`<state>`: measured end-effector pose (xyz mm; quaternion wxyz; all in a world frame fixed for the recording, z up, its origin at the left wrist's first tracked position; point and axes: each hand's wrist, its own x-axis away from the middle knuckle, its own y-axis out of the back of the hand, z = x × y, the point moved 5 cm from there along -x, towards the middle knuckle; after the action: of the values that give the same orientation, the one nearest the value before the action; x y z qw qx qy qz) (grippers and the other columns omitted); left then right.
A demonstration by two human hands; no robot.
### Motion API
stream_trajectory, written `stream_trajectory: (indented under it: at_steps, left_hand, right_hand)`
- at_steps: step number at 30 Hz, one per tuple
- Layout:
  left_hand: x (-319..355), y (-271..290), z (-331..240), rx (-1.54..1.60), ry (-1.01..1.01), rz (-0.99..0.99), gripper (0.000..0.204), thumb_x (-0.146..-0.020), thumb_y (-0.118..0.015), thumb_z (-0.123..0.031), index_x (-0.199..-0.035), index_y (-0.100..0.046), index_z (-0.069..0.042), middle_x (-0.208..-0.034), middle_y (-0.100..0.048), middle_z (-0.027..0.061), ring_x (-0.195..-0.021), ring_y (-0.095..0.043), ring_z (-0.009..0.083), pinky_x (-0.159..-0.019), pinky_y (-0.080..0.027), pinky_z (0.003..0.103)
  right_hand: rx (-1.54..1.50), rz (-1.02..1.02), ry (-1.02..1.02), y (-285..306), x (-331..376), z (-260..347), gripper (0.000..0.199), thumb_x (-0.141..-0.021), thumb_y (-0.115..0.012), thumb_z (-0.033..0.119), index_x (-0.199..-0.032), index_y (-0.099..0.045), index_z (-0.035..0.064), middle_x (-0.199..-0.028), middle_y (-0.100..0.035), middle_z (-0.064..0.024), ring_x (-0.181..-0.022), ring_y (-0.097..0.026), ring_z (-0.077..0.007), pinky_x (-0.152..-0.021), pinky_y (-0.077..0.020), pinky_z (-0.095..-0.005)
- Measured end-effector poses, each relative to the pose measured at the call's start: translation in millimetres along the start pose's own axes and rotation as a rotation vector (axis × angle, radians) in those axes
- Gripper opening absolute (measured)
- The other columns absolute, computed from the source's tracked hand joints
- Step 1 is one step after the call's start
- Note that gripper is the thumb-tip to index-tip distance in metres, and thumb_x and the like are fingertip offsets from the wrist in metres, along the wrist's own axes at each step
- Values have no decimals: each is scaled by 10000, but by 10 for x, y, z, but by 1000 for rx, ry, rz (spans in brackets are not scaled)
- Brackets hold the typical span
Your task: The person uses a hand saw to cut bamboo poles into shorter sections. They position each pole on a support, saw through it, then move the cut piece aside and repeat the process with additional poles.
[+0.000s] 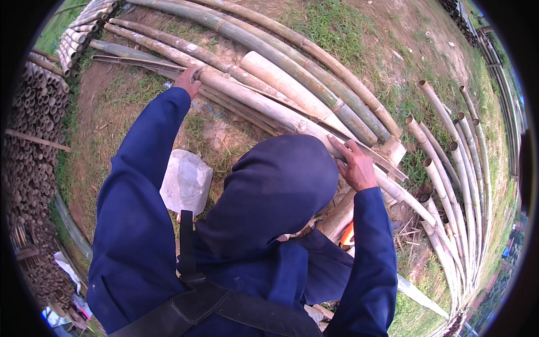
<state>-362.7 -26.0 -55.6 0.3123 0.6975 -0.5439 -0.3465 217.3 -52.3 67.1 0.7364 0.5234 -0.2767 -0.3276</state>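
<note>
A long pale bamboo pole (261,106) runs slantwise from the upper left to the lower right in front of me. My left hand (188,82) is closed around its farther left part, next to thin split bamboo strips (140,63). Farther right, my right hand (357,164) grips the same pole, thumb on the near side and fingers bent over the top. Beside its fingers lies a flat split bamboo piece (387,163) along the pole's far side. My dark hooded head covers part of the ground below the pole.
Thick greenish bamboo poles (281,67) lie just beyond. More poles (460,163) fan out at the right. Stacked bamboo (36,135) shows its cut ends at the left. A whitish plastic sack (187,181) lies below my left arm, and an orange object (348,236) beside my right sleeve.
</note>
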Motion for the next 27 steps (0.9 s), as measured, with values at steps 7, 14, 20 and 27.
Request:
stream_trajectory:
  at_steps: [7, 14, 20, 27]
  left_hand:
    - [64, -420, 329, 569, 450, -282, 503, -901, -730, -59, -1380, -597, 13, -1335, -662, 202, -1252, -639, 260, -1077, -498, 352]
    - [153, -401, 273, 651, 409, -233, 619, -852, -754, -36, -1434, -544, -19, -1390, -618, 185, -1294, -601, 283, -1101, -475, 394]
    - [351, -358, -1845, -416, -303, -136, 805, -770, -835, -283, -1488, -497, -144, -1485, -535, 118, -1440, -428, 323, -1200, -323, 490]
    - [438, -1198, -2192, -278, -529, 208, 755, -793, -828, -366, -1451, -520, -162, -1484, -536, 42, -1414, -458, 266, -1165, -353, 452]
  right_hand:
    - [17, -29, 4, 27, 50, -108, 781, -813, -770, 101, -1492, -519, 394, -1032, -597, -44, -900, -681, -296, -732, -577, -444]
    - [57, -158, -14, -29, 67, -26, 730, -805, -761, 78, -1457, -581, 351, -1054, -589, -67, -1003, -617, -287, -837, -546, -453]
    - [79, -260, -91, -322, 199, -145, 548, -931, -576, 77, -1440, -605, 279, -1105, -576, -98, -1045, -568, -303, -940, -439, -452]
    - [-49, -266, -60, -196, -39, -251, 447, -921, -721, 222, -1364, -681, 252, -1221, -601, -100, -1140, -556, -300, -995, -402, -455]
